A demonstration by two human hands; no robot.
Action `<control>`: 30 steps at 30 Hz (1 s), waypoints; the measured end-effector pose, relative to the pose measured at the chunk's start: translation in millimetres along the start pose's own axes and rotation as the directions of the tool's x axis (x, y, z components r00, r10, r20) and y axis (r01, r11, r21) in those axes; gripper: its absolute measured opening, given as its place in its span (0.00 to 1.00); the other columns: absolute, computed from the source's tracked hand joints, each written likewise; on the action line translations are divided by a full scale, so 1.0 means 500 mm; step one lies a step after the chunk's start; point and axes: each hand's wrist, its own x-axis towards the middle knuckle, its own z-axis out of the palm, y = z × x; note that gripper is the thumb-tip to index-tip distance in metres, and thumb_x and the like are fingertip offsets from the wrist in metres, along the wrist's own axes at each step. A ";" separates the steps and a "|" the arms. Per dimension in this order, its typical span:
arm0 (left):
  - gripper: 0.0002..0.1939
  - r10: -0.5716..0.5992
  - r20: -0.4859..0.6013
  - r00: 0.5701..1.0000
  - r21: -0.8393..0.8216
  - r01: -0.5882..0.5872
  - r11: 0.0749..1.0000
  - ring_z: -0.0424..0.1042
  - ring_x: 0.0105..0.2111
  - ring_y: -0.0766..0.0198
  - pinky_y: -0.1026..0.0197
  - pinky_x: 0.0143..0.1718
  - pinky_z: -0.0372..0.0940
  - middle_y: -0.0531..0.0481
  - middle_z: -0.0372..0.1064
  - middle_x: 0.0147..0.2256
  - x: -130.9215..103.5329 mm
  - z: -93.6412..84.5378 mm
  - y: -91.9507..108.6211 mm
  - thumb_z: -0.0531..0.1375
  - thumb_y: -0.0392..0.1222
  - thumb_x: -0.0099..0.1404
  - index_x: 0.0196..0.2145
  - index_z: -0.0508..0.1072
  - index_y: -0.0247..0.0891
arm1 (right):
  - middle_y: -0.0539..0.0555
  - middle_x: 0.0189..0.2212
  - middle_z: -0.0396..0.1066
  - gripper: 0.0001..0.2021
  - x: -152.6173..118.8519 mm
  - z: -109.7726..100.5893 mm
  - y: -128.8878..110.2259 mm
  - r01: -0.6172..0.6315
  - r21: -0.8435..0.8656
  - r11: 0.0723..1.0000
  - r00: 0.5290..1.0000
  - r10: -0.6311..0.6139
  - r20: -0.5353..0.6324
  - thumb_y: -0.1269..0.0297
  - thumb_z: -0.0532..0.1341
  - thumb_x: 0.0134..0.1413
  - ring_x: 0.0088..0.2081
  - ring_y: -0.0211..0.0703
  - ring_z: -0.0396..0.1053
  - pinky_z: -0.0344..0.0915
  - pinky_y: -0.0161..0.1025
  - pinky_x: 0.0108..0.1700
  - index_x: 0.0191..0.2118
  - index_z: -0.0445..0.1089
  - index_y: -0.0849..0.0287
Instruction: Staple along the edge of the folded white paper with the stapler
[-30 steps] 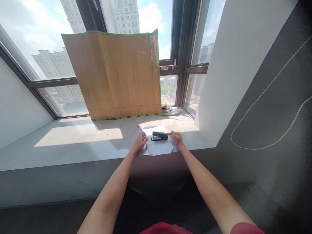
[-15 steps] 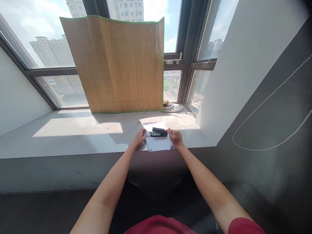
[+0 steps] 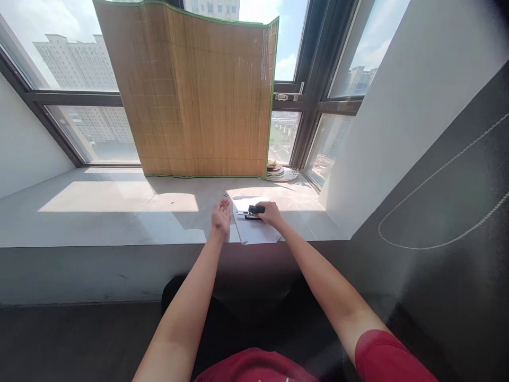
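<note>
A black stapler (image 3: 254, 209) is over white paper (image 3: 256, 232) at the front edge of the pale window ledge. My right hand (image 3: 271, 213) is wrapped round the stapler's right part and hides it. A thin metal strip sticks out at its left end. My left hand (image 3: 221, 216) is just left of the paper, palm up with its fingers stretched out, and nothing lies on it. Sunlight falls on the far part of the paper.
A large bamboo mat (image 3: 207, 101) with green edging stands against the window behind the ledge. Stacked plates (image 3: 281, 174) sit at its lower right corner. A beaded cord (image 3: 421, 248) hangs in a loop at the right, beside the slanting wall.
My left hand has let go of the stapler's left end, moved slightly left and opened. My right hand has shifted left and now covers more of the stapler. The view has tilted a little.
</note>
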 end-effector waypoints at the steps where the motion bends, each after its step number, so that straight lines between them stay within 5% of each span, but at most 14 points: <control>1: 0.19 -0.061 -0.022 0.998 -0.148 0.057 0.987 0.66 0.65 0.52 0.47 0.64 0.64 0.39 0.68 0.63 -0.002 -0.002 0.000 0.48 0.49 0.74 0.52 0.72 0.42 | 0.53 0.38 0.81 0.11 -0.002 0.002 -0.011 0.006 0.010 1.000 1.000 -0.006 -0.030 0.70 0.70 0.50 0.40 0.49 0.76 0.68 0.40 0.44 0.41 0.80 0.56; 5: 0.22 -0.186 -0.006 0.982 -0.426 0.166 0.889 0.67 0.65 0.55 0.47 0.62 0.68 0.39 0.66 0.65 -0.011 -0.017 -0.001 0.43 0.49 0.76 0.53 0.72 0.42 | 0.56 0.43 0.80 0.12 -0.019 0.014 -0.087 0.171 -0.092 0.981 0.969 -0.184 -0.163 0.69 0.69 0.57 0.44 0.50 0.74 0.65 0.41 0.45 0.48 0.78 0.56; 9: 0.28 -0.162 -0.005 0.987 -0.502 0.137 0.854 0.67 0.65 0.56 0.49 0.60 0.70 0.38 0.64 0.66 -0.017 -0.027 -0.001 0.37 0.52 0.78 0.54 0.72 0.40 | 0.59 0.45 0.78 0.13 -0.043 0.038 -0.163 0.438 -0.393 0.808 0.874 -0.486 -0.026 0.74 0.58 0.68 0.47 0.52 0.70 0.60 0.46 0.49 0.52 0.76 0.56; 12: 0.33 -0.114 -0.021 0.993 -0.503 0.088 0.860 0.68 0.64 0.55 0.48 0.59 0.70 0.36 0.64 0.66 -0.020 -0.030 0.001 0.32 0.53 0.78 0.56 0.71 0.39 | 0.60 0.48 0.77 0.17 -0.061 0.056 -0.187 0.554 -0.496 0.669 0.795 -0.602 0.076 0.76 0.52 0.72 0.48 0.52 0.68 0.57 0.49 0.51 0.55 0.74 0.57; 25: 0.31 -0.044 0.015 0.999 -0.492 0.046 0.870 0.66 0.66 0.53 0.45 0.62 0.67 0.39 0.65 0.67 -0.029 -0.028 -0.002 0.34 0.50 0.79 0.59 0.71 0.40 | 0.58 0.47 0.76 0.17 -0.079 0.085 -0.176 0.673 -0.524 0.523 0.695 -0.690 0.203 0.73 0.50 0.75 0.47 0.50 0.67 0.57 0.49 0.52 0.58 0.72 0.54; 30: 0.33 -0.066 0.004 0.998 -0.488 0.060 0.871 0.66 0.66 0.54 0.47 0.60 0.69 0.39 0.62 0.68 -0.034 -0.027 0.005 0.32 0.49 0.79 0.56 0.73 0.39 | 0.59 0.50 0.75 0.17 -0.075 0.066 -0.174 0.584 -0.499 0.641 0.775 -0.623 0.108 0.74 0.52 0.73 0.49 0.52 0.67 0.56 0.50 0.54 0.57 0.73 0.54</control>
